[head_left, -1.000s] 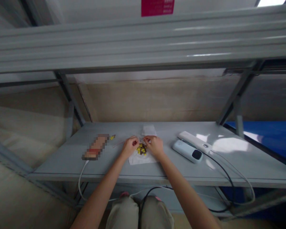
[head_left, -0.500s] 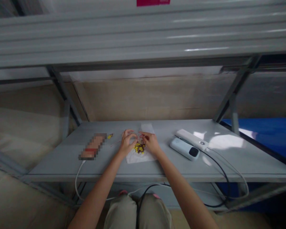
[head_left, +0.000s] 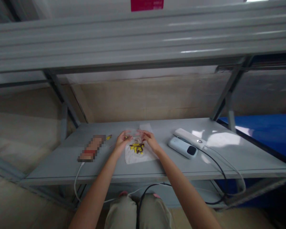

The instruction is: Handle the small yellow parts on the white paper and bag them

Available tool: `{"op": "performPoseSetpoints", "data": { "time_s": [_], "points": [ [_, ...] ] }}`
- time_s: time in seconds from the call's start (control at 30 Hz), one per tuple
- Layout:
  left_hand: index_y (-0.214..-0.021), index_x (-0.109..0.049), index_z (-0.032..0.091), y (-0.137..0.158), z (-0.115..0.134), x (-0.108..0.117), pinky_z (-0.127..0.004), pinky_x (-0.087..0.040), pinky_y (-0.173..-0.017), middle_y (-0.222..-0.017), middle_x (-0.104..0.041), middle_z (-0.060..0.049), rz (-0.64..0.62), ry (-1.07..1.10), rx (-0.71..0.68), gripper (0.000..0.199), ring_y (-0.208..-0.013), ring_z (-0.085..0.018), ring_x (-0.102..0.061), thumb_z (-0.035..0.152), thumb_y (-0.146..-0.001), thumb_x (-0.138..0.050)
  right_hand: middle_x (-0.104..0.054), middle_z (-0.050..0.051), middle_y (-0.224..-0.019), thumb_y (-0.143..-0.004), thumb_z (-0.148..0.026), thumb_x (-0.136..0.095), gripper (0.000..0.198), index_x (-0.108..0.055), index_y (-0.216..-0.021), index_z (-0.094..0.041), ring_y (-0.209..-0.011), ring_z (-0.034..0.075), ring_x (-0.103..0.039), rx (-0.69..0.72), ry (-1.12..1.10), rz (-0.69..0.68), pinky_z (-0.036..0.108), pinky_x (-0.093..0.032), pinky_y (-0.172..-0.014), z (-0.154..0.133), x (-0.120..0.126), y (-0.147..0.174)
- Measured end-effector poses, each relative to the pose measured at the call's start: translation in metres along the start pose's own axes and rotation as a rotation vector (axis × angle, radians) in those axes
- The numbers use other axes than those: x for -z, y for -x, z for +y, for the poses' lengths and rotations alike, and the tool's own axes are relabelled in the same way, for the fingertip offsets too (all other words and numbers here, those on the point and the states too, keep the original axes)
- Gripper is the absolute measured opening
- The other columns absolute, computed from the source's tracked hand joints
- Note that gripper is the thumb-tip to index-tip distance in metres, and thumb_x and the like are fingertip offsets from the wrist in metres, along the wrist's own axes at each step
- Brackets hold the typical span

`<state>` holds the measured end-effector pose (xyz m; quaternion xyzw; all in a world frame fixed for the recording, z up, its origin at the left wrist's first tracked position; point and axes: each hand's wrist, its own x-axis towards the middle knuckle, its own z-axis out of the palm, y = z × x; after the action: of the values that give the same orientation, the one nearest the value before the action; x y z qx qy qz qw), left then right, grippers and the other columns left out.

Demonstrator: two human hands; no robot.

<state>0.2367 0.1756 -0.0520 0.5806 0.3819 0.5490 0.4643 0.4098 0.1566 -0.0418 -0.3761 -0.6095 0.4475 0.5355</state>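
A pile of small yellow and dark brown pieces (head_left: 136, 148) lies on a crumpled white sheet (head_left: 133, 159), which could be paper or thin plastic. To the left of the pile, my left hand (head_left: 121, 142) is closed, with a small yellow-and-dark piece (head_left: 126, 137) at its fingertips. Opposite it, just beyond the pile, my right hand (head_left: 150, 141) pinches what looks like a clear plastic bag (head_left: 138, 135). The bag's film spans the gap between both hands; its edges are hard to make out.
Left on the grey shelf (head_left: 62, 159) lie a pixelated phone-like object (head_left: 91, 149) with a white cable and a few more yellow-and-dark pieces (head_left: 109, 137). A light blue power bank (head_left: 182, 148) and a white device (head_left: 190, 138) with cables lie right. Metal posts flank the shelf.
My hands have moved apart, the left one shifting left. More of the pile now shows, and a small piece is visible at my left fingertips. The camera view has shifted slightly.
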Motion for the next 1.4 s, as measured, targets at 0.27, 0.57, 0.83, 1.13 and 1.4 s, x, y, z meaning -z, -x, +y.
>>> {"op": "performPoseSetpoints", "data": {
  "time_s": [0.27, 0.57, 0.83, 1.13, 1.4],
  "points": [
    [-0.091, -0.06, 0.017, -0.002, -0.003, 0.003, -0.02, -0.04, -0.058, -0.073, -0.063, 0.0, 0.115, -0.196, -0.142, 0.037, -0.062, -0.01, -0.055, 0.028, -0.058, -0.069, -0.068, 0.008, -0.082, -0.073, -0.039, -0.056, 0.03, -0.066, -0.086, -0.014, -0.067, 0.015, -0.061, -0.026, 0.214, 0.082, 0.026, -0.048, -0.064, 0.014, 0.007, -0.004],
    [-0.105, -0.059, 0.015, 0.001, 0.006, 0.003, -0.022, -0.044, -0.061, -0.072, -0.065, -0.002, 0.066, -0.099, -0.143, 0.053, -0.065, -0.013, -0.059, 0.029, -0.056, -0.074, -0.07, 0.004, -0.085, -0.074, -0.04, -0.059, 0.024, -0.071, -0.082, -0.02, -0.074, 0.016, -0.061, -0.025, 0.702, 0.024, 0.025, -0.044, -0.068, 0.02, 0.018, 0.006],
    [-0.101, -0.064, 0.017, 0.003, -0.001, 0.0, -0.026, -0.044, -0.071, -0.091, -0.067, -0.007, -0.055, -0.212, -0.082, 0.057, -0.077, -0.015, -0.058, 0.02, -0.046, -0.077, -0.071, 0.005, -0.086, -0.075, -0.04, -0.059, 0.025, -0.072, -0.079, -0.02, -0.078, 0.018, -0.061, 0.019, 0.714, -0.052, 0.026, -0.044, -0.07, 0.028, 0.028, 0.004],
    [-0.07, -0.071, 0.018, 0.005, -0.01, 0.003, -0.024, -0.04, -0.059, -0.066, -0.067, -0.002, -0.023, -0.495, -0.172, 0.015, -0.057, -0.013, -0.051, 0.021, -0.056, -0.071, -0.071, 0.004, -0.086, -0.077, -0.04, -0.056, 0.026, -0.072, -0.079, -0.02, -0.081, 0.018, -0.061, 0.02, 0.633, -0.054, 0.026, -0.045, -0.072, 0.032, 0.028, 0.001],
    [-0.064, -0.07, 0.018, 0.004, -0.008, 0.005, -0.024, -0.039, -0.055, -0.061, -0.066, -0.002, 0.063, -0.485, -0.158, 0.009, -0.053, -0.013, -0.051, 0.019, -0.055, -0.07, -0.07, 0.005, -0.085, -0.076, -0.036, -0.058, 0.023, -0.072, -0.08, -0.018, -0.082, 0.018, -0.061, 0.078, 0.57, -0.021, 0.026, -0.044, -0.073, 0.03, 0.026, 0.001]
  ]
}}
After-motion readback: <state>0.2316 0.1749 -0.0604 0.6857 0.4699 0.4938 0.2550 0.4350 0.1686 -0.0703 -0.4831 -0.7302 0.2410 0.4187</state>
